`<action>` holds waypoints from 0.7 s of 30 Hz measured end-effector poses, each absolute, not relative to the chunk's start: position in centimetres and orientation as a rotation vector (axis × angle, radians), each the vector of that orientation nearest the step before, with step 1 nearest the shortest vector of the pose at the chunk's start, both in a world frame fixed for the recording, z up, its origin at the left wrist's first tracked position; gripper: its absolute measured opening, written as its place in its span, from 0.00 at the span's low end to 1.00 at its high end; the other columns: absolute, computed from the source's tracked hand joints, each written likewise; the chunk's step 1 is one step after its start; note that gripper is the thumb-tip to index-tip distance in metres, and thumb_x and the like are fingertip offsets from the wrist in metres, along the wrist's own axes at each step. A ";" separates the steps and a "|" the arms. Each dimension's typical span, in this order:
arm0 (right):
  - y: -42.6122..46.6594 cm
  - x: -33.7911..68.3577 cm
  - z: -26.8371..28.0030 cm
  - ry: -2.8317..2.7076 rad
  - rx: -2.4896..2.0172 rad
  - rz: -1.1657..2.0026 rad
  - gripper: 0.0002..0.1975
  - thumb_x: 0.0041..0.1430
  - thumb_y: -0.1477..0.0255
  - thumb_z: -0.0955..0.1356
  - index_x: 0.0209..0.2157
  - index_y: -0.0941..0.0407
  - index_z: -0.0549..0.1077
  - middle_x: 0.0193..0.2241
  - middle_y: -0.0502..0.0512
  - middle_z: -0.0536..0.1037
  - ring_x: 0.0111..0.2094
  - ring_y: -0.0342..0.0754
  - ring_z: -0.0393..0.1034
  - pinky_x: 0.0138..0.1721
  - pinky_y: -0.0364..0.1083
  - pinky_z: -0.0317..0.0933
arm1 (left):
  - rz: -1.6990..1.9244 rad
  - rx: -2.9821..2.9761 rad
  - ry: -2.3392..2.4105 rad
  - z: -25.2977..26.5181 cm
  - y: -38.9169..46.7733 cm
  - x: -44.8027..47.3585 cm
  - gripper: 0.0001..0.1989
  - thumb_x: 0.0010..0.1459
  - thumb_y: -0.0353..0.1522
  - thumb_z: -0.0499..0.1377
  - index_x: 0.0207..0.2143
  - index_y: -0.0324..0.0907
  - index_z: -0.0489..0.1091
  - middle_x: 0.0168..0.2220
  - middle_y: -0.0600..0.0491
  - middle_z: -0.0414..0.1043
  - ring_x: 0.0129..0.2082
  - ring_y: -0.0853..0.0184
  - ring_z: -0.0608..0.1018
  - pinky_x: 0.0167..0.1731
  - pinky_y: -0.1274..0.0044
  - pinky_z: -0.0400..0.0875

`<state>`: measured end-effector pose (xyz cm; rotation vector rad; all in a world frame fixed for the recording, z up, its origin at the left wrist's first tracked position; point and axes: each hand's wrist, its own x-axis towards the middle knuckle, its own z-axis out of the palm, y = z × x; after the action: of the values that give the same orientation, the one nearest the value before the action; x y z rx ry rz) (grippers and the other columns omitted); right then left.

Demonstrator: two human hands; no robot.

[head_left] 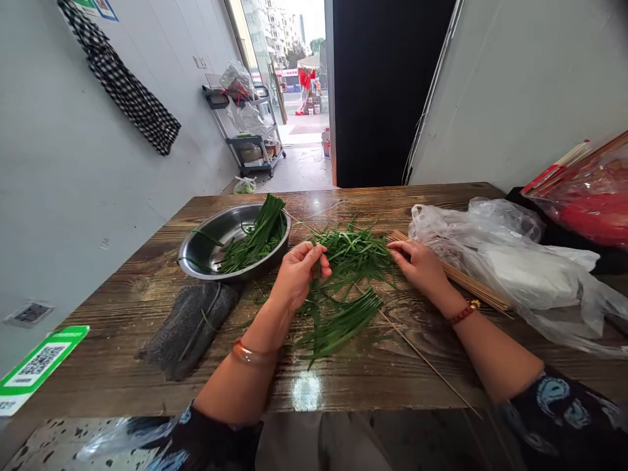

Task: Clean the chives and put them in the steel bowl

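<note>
My left hand [303,271] is closed in a pinch on a green chive leaf at the left edge of a loose pile of chives [356,245]. At the pile's right side is my right hand [417,265], thumb and forefinger tips brought together; what lies between them is too small to make out. Just in front of the pile rests a neat bunch of chives [346,324] with even cut ends. A thin wooden skewer [426,360] runs from this bunch toward the table's front edge. More chives [255,242] lie in a steel bowl [235,276] on the left.
Bundled wooden skewers [475,288] lie beside my right wrist, partly under clear plastic bags [515,261]. A dark grey folded cloth [189,330] sits before the bowl. Red packaging [593,203] is at the far right. Behind the wooden table [147,288] stand a cart [250,131] and a doorway.
</note>
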<state>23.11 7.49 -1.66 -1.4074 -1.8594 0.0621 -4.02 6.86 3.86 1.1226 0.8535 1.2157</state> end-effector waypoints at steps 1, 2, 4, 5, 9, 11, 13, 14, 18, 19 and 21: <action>7.7 23.3 -1.9 -1.909 -1.427 0.018 0.13 0.62 0.69 0.63 0.43 0.57 0.76 0.38 0.59 0.79 0.40 0.53 0.72 0.43 0.51 0.64 | 1.225 1.165 0.870 3.8 6.8 -3.9 0.14 0.50 0.39 0.66 0.30 0.37 0.69 0.21 0.58 0.69 0.18 0.75 0.72 0.20 0.82 0.65; 7.8 23.4 -2.1 -1.951 -1.450 -0.018 0.13 0.62 0.69 0.64 0.44 0.57 0.76 0.38 0.60 0.79 0.40 0.54 0.72 0.44 0.51 0.64 | 1.231 1.208 0.889 3.7 6.8 -3.9 0.14 0.50 0.39 0.66 0.30 0.36 0.70 0.20 0.58 0.69 0.17 0.76 0.71 0.19 0.83 0.63; 7.9 23.4 -2.6 -2.006 -1.507 -0.074 0.14 0.63 0.68 0.64 0.46 0.58 0.76 0.38 0.61 0.78 0.41 0.54 0.72 0.43 0.51 0.64 | 1.217 1.278 0.932 3.7 6.7 -3.6 0.14 0.50 0.39 0.65 0.28 0.36 0.70 0.19 0.58 0.68 0.17 0.76 0.70 0.19 0.83 0.61; 8.0 23.3 -2.7 -2.017 -1.535 -0.092 0.15 0.63 0.68 0.64 0.47 0.58 0.76 0.38 0.61 0.78 0.41 0.54 0.72 0.43 0.51 0.64 | 1.199 1.303 0.949 3.8 6.6 -3.5 0.14 0.50 0.39 0.65 0.28 0.36 0.71 0.19 0.58 0.68 0.17 0.77 0.69 0.19 0.83 0.61; 8.1 23.1 -3.1 -2.003 -1.601 -0.093 0.13 0.62 0.67 0.65 0.43 0.56 0.78 0.37 0.59 0.78 0.39 0.53 0.72 0.39 0.49 0.63 | 1.148 1.379 0.973 3.8 6.3 -3.2 0.13 0.52 0.39 0.64 0.28 0.36 0.72 0.19 0.57 0.67 0.17 0.77 0.69 0.19 0.83 0.60; 8.1 23.0 -3.0 -1.968 -1.604 -0.072 0.11 0.62 0.68 0.65 0.38 0.56 0.79 0.35 0.58 0.78 0.37 0.52 0.72 0.38 0.49 0.63 | 1.133 1.395 0.969 3.6 6.3 -3.3 0.13 0.52 0.39 0.63 0.29 0.36 0.72 0.20 0.57 0.67 0.17 0.77 0.68 0.20 0.84 0.60; 8.1 23.0 -2.8 -1.905 -1.586 -0.046 0.10 0.61 0.69 0.65 0.35 0.56 0.79 0.33 0.57 0.78 0.35 0.52 0.71 0.37 0.48 0.62 | 1.115 1.389 0.967 3.4 6.5 -3.4 0.14 0.53 0.40 0.63 0.30 0.36 0.72 0.21 0.57 0.67 0.18 0.77 0.69 0.20 0.84 0.61; 8.0 23.0 -2.7 -1.861 -1.565 -0.033 0.09 0.60 0.69 0.65 0.34 0.56 0.78 0.32 0.57 0.78 0.34 0.51 0.71 0.37 0.48 0.62 | 1.109 1.381 0.968 3.3 6.5 -3.4 0.14 0.53 0.40 0.63 0.31 0.36 0.72 0.21 0.57 0.68 0.18 0.77 0.69 0.21 0.84 0.62; 7.9 22.9 -2.0 -1.630 -1.438 0.052 0.09 0.59 0.68 0.65 0.33 0.55 0.77 0.30 0.55 0.77 0.31 0.49 0.70 0.35 0.47 0.62 | 1.120 1.366 0.987 3.1 6.7 -3.4 0.13 0.51 0.39 0.63 0.32 0.36 0.74 0.24 0.56 0.69 0.20 0.76 0.70 0.21 0.83 0.63; 7.8 22.8 -1.8 -1.576 -1.410 0.084 0.09 0.58 0.68 0.65 0.33 0.55 0.76 0.30 0.54 0.77 0.30 0.49 0.69 0.34 0.47 0.62 | 1.129 1.371 0.993 3.1 6.7 -3.4 0.13 0.51 0.38 0.63 0.32 0.36 0.74 0.25 0.55 0.70 0.21 0.76 0.70 0.21 0.83 0.63; 7.6 22.4 -1.4 -1.498 -1.361 0.150 0.09 0.58 0.67 0.65 0.34 0.56 0.75 0.29 0.53 0.77 0.28 0.47 0.68 0.31 0.46 0.61 | 1.158 1.403 1.011 3.1 6.5 -3.2 0.12 0.50 0.37 0.64 0.32 0.36 0.75 0.26 0.54 0.71 0.21 0.76 0.70 0.22 0.82 0.64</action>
<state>22.44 7.60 -1.43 -1.3608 -1.4980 0.1497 -3.22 6.54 3.10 1.4031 1.0111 1.1583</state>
